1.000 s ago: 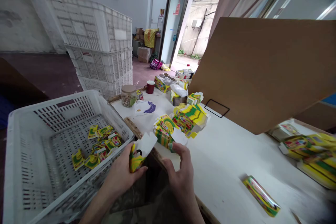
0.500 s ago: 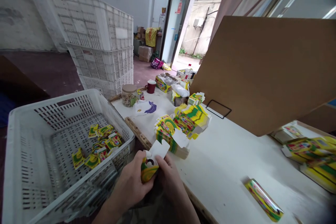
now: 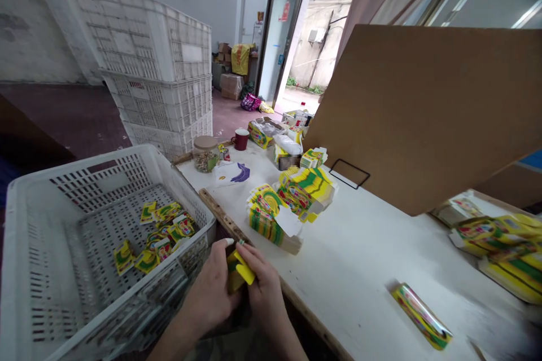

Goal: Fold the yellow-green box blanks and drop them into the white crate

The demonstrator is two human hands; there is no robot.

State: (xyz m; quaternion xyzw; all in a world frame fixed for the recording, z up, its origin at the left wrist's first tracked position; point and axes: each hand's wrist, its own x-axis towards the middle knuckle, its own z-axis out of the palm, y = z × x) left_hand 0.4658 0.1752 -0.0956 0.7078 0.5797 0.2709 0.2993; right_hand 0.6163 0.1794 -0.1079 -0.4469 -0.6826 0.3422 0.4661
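Both my hands are closed on a small yellow and green cardboard box (image 3: 235, 274) at the near edge of the table. My left hand (image 3: 212, 282) wraps round its left side. The fingers of my right hand (image 3: 263, 277) press at its top, where a yellow flap is folded down toward me. Much of the box is hidden by my fingers. Just beyond my hands lies a stack of flattened printed cartons (image 3: 271, 220), with a second carton stack (image 3: 307, 189) behind it. To the left, a white plastic crate (image 3: 110, 180) holds several small yellow and green packs (image 3: 169, 223).
A shiny yellow-green pack (image 3: 421, 316) lies at the right front of the table. More cartons (image 3: 499, 242) rest at the right edge under a large brown cardboard sheet (image 3: 423, 113). Toward the back stand a jar (image 3: 206, 155) and a red mug (image 3: 241, 139). Stacked crates (image 3: 156, 62) rise behind.
The box's white-lined flap stood up and its opening faced me before; now the flap is folded over, showing yellow. My right hand has moved up over the top of the box.
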